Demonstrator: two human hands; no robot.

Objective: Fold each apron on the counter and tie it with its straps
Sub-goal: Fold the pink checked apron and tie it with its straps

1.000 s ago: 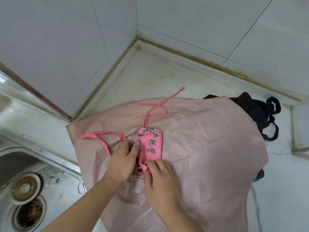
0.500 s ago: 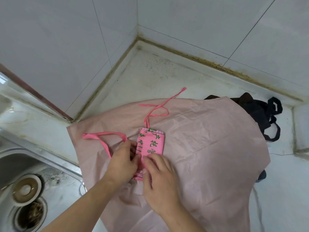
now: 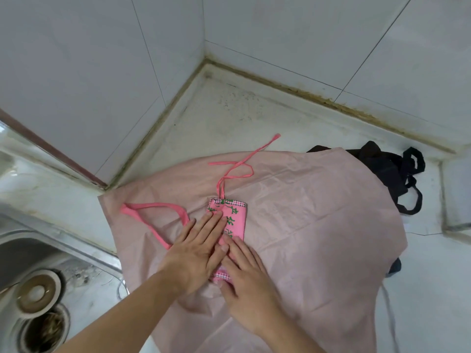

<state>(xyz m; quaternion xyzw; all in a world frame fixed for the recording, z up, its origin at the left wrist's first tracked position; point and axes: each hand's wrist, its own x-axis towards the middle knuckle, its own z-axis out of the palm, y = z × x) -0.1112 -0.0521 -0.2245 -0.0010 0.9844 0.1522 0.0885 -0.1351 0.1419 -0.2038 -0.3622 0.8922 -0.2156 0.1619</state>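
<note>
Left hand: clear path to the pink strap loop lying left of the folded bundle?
Probably yes. The left hand presses flat on the folded pink apron, and the pink strap loop lies exposed on the pale pink apron just beside its fingers, nothing covering it.

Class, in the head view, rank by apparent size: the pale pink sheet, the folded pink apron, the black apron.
1. pale pink sheet
2. black apron, partly hidden under the sheet
3. folded pink apron, partly covered by hands
</note>
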